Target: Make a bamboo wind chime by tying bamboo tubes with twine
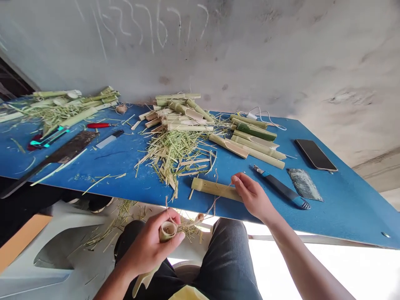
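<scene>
My left hand (pixel 148 246) is wrapped round a cut bamboo tube (pixel 168 231), its hollow round end facing up and its lower end slanting toward my lap. Thin brown twine (pixel 215 201) runs from the top of the tube across to my right hand (pixel 252 196), which pinches its far part between thumb and fingertips. A small brown piece (pixel 200 217) hangs along the twine. Behind my right hand, a pale bamboo length (pixel 212 187) lies near the table's front edge, its right end hidden by my fingers.
On the blue table (pixel 343 208) lie a utility knife (pixel 283 187), a phone (pixel 315 155) and a worn metal blade (pixel 304 184). Bamboo pieces (pixel 256 143) and shavings (pixel 175 148) fill the middle. Leftward are a cleaver (pixel 73 148), a small knife (pixel 110 139) and a red-handled tool (pixel 99 125).
</scene>
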A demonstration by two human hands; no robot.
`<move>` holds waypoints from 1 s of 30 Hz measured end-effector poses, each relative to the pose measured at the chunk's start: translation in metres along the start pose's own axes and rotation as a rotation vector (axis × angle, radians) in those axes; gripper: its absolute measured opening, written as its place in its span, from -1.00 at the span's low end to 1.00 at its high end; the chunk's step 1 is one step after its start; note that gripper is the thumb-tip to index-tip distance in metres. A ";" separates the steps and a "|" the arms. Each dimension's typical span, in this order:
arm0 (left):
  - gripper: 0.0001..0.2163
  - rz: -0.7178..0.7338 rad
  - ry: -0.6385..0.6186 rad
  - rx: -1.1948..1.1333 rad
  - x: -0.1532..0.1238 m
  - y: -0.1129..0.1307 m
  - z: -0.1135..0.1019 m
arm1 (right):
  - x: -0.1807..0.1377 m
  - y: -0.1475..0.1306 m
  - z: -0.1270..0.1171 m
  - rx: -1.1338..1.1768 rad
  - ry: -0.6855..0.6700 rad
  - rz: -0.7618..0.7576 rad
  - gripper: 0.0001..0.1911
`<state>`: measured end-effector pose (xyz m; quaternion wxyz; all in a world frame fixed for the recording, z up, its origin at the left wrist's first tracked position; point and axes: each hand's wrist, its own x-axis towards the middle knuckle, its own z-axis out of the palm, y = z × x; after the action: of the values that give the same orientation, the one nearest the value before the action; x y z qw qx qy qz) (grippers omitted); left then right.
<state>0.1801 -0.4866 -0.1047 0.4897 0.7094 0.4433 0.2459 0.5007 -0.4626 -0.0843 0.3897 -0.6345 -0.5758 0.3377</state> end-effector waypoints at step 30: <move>-0.72 0.424 0.058 0.090 0.105 0.055 0.065 | -0.010 0.017 -0.003 -0.011 -0.141 -0.136 -0.45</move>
<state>0.3033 -0.4329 -0.0889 0.3820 0.8005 0.3084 0.3438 0.5096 -0.4733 -0.0979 0.3666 -0.5707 -0.6455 0.3511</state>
